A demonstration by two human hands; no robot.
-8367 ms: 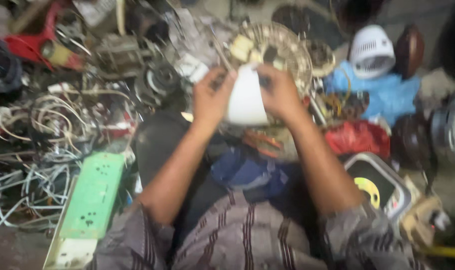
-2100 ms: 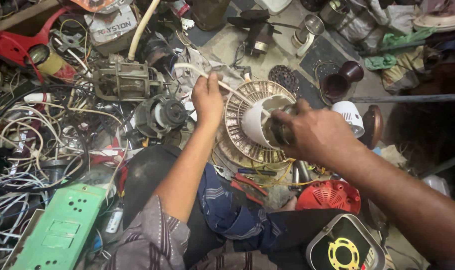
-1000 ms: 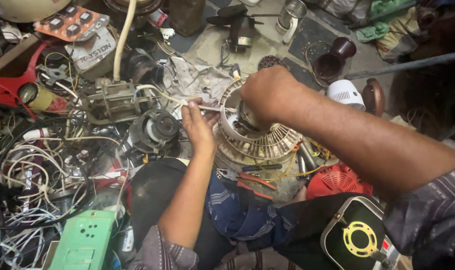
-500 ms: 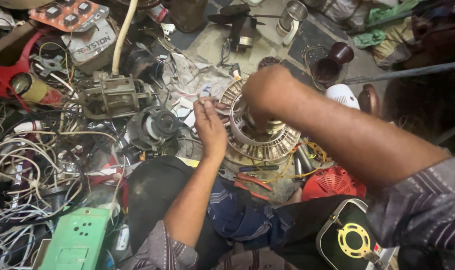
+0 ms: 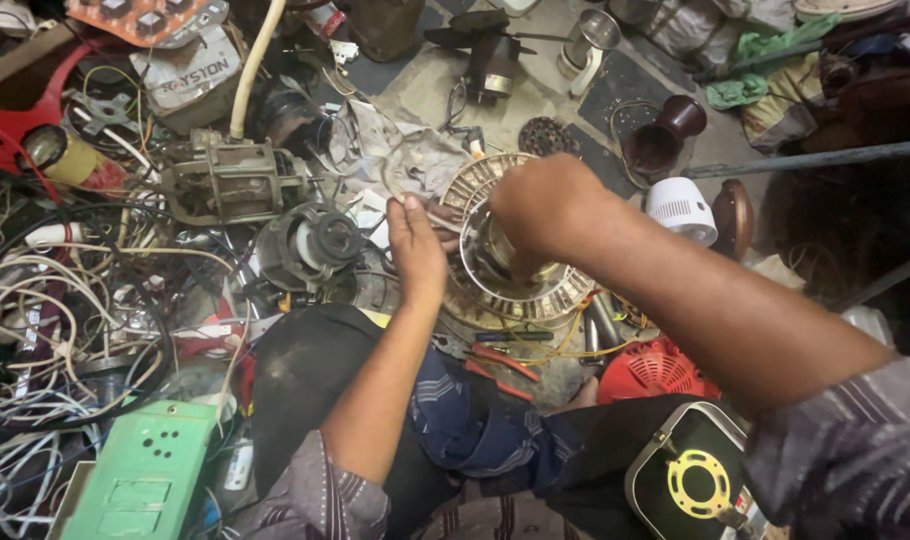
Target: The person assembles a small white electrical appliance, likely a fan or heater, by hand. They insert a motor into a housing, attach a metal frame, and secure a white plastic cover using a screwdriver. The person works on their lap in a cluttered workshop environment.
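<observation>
I see the round slotted fan motor housing [image 5: 520,275] sitting between my two hands, resting on the clutter just above my lap. My right hand [image 5: 550,205] reaches down into its open middle from above; the fingers curl inward and are hidden behind the knuckles, so I cannot tell what they pinch, if anything. My left hand [image 5: 417,250] lies against the housing's left rim, fingers held together and stretched toward the rim, the fingertips touching its edge; no pinch shows there.

Just below the right-hand fingers, yellow wires [image 5: 560,350] trail out from under the housing, and red-handled pliers [image 5: 500,362] lie near them. Left of my left fingers stands a grey motor [image 5: 310,245], and beyond it a larger bare motor [image 5: 230,180]. Right of my right hand, well apart, a small white vented cap [image 5: 680,208] stands. Farther down right is a red grille [image 5: 655,372]. Far down left lies a green switch box [image 5: 145,480] beside tangled white cables [image 5: 35,310].
</observation>
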